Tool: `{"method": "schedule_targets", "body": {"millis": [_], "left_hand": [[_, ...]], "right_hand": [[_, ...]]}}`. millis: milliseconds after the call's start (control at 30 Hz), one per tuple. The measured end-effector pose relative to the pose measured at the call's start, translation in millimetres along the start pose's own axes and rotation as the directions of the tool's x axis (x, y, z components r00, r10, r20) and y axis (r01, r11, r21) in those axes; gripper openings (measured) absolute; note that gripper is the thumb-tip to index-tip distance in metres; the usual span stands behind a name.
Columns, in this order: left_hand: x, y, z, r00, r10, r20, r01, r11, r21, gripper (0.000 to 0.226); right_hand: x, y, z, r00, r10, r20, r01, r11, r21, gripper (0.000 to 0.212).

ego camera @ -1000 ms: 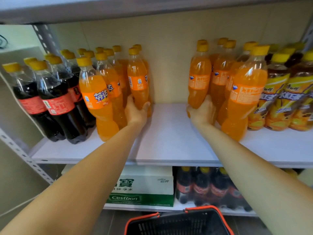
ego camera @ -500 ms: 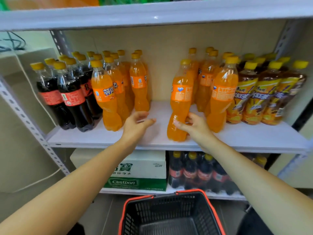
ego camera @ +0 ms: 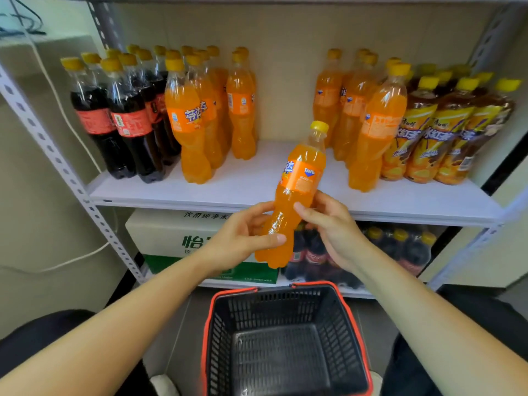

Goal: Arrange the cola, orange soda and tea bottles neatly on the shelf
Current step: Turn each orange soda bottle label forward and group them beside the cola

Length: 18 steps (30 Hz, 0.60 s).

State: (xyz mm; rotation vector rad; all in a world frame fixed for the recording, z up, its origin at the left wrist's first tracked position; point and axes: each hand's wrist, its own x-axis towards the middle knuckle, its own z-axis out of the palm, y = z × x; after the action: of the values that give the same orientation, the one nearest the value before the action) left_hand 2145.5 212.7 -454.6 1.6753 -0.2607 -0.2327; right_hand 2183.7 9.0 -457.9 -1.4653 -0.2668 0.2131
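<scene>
Left hand (ego camera: 238, 240), right hand (ego camera: 335, 228) round bottle (ego camera: 300, 178)

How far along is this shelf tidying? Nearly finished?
Mostly done, it seems. Cola bottles stand grouped at the left, tea bottles at the right. Orange soda sits in a left cluster and a right cluster, bare shelf between. In hand: one orange soda bottle, held by left hand and right hand. Left: placing it and closing that gap.

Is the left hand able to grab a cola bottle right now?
Probably not yet: the left hand grips the Fanta bottle, shared with the right hand. Once it lets go, the cola bottles stand unblocked, left on the shelf.
</scene>
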Motion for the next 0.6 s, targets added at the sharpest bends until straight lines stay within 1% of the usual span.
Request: {"method": "schedule_targets", "body": {"millis": [100,233,267,333,400,500,600], "left_hand": [[-5,-8,1,0.998,0.002,-0.062,0.005,0.995,0.101,0.069],[-8,-14,5,0.992,-0.009,-0.123,0.033,0.979,0.201,0.073],[-8,-15,6,0.992,-0.014,-0.127,0.040,0.979,0.202,0.073],[-8,-16,5,0.991,-0.045,-0.126,0.067,0.982,0.175,0.071],[-9,-16,3,0.992,-0.089,-0.095,0.101,0.986,0.135,0.065],[-11,-18,4,0.989,-0.146,0.009,0.146,0.989,-0.008,0.062],[-11,-19,8,0.977,-0.190,0.093,0.199,0.974,-0.104,0.059]], "right_hand": [[4,3,-3,0.999,0.042,-0.032,-0.039,0.995,0.092,0.050],[9,3,1,0.996,0.069,-0.051,-0.059,0.984,0.168,0.065],[10,3,1,0.996,0.076,-0.048,-0.066,0.981,0.183,0.065],[13,3,2,0.995,0.087,-0.045,-0.076,0.976,0.204,0.058],[15,2,0,0.994,0.087,-0.062,-0.070,0.970,0.231,0.051],[19,-1,-4,0.994,0.078,-0.075,-0.053,0.956,0.289,0.045],[20,-1,-10,0.997,0.056,-0.046,-0.039,0.950,0.310,0.042]]}}
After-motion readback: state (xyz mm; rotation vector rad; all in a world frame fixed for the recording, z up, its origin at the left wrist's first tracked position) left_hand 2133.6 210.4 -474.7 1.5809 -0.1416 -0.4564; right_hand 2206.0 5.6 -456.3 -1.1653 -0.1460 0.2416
